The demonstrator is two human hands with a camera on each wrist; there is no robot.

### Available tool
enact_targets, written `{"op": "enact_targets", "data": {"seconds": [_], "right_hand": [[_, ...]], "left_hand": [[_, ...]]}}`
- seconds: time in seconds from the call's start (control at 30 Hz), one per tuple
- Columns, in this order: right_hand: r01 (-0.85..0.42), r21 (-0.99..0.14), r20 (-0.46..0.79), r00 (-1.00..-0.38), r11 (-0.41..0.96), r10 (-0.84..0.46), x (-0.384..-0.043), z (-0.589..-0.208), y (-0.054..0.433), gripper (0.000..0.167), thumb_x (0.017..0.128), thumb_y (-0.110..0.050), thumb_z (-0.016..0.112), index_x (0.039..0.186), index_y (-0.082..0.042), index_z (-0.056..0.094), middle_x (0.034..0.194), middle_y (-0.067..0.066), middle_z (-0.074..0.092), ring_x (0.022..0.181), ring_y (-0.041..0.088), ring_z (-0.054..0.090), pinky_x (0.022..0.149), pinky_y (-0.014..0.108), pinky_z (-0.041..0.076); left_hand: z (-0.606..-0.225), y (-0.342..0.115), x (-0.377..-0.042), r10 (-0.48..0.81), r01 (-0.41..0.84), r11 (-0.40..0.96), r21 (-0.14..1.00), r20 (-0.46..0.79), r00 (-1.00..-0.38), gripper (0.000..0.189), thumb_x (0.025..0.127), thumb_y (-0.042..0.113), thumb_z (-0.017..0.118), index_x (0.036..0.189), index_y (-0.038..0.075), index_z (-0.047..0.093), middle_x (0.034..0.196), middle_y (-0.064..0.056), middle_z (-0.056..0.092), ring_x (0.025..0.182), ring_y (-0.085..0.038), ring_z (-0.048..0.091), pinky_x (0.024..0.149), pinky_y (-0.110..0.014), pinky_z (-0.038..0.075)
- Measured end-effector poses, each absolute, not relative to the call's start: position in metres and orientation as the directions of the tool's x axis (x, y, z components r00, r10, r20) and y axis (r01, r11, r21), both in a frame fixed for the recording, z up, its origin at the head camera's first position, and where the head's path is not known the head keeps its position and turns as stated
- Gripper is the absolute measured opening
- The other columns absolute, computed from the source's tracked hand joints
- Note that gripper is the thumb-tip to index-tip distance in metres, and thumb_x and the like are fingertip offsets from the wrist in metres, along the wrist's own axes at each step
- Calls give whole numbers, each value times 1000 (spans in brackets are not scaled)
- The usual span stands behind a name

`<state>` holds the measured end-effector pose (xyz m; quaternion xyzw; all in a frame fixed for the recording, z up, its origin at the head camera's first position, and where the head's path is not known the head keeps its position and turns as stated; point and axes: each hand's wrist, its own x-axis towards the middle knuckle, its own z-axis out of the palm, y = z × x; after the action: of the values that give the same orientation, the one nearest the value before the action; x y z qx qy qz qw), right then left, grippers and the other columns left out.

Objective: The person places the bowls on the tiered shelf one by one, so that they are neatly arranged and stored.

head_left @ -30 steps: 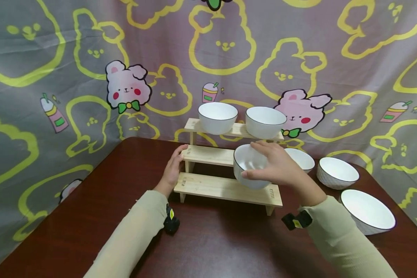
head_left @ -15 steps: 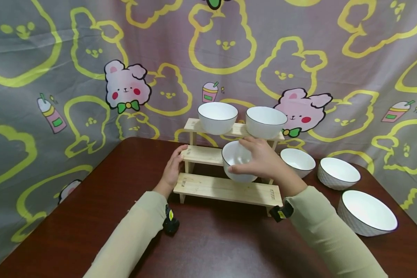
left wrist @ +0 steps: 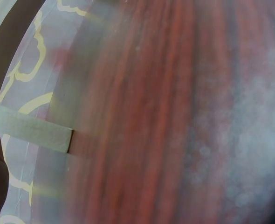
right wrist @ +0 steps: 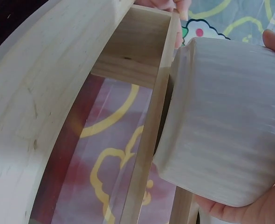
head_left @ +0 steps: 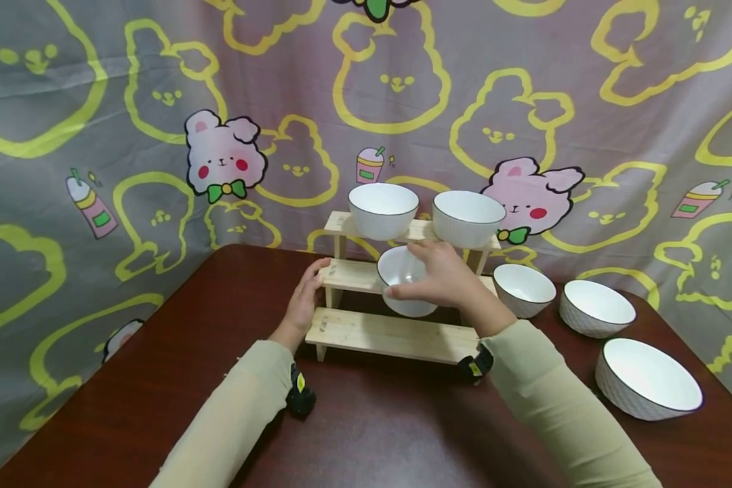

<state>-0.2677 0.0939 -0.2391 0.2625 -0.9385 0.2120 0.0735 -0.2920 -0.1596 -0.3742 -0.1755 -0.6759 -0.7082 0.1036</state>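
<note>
A white bowl [head_left: 402, 271] with a dark rim is held by my right hand [head_left: 442, 274], thumb on the near side and fingers on the far side. It is at the middle shelf [head_left: 349, 273] of a three-step wooden stand [head_left: 390, 335]. In the right wrist view the bowl's foot is close to the shelf edge [right wrist: 149, 140]; I cannot tell if they touch. My left hand [head_left: 301, 301] holds the left end of the middle shelf, its fingertips showing past the wood in the right wrist view. Two white bowls [head_left: 383, 211] [head_left: 468, 218] stand on the top shelf.
To the right on the dark wooden table [head_left: 366, 434] stand a small bowl [head_left: 523, 290], a patterned bowl [head_left: 596, 308] and a larger patterned bowl [head_left: 646, 379]. A printed cloth [head_left: 305, 81] hangs close behind the stand. The bottom shelf bears no bowl.
My right hand has carried the bowl leftward and back, from above the right part of the bottom shelf to the middle shelf. My left hand has stayed at the shelf end.
</note>
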Motion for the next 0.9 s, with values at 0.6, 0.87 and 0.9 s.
{"op": "enact_targets", "data": {"seconds": [0.6,0.87,0.9], "right_hand": [[-445,-354,174,-896,823,-410,-277,-238,80,96,66,-63,67,139,-5,42,138,19,43,124,42,36,96,52,36],[-431,-359,162,-902,828,-400,-278,-238,74,97,65,-62,67,140,-7,41,138,20,43,123,40,38,95,52,37],[-430,-363,160,-903,827,-399,-278,-238,74,96,65,-62,67,140,-7,41,138,21,43,123,40,38,95,52,37]], "left_hand": [[-373,-158,-293,77,390,-76,918,395,-915,45,98,15,26,140,-1,31,146,-19,29,119,-23,36,100,-47,26],[-372,-159,-292,87,384,-86,919,391,-916,45,99,14,24,141,-1,29,146,-19,27,114,-15,39,98,-43,28],[-372,-159,-292,87,384,-90,919,391,-916,46,99,14,24,141,-1,29,146,-19,27,114,-16,38,98,-43,27]]}}
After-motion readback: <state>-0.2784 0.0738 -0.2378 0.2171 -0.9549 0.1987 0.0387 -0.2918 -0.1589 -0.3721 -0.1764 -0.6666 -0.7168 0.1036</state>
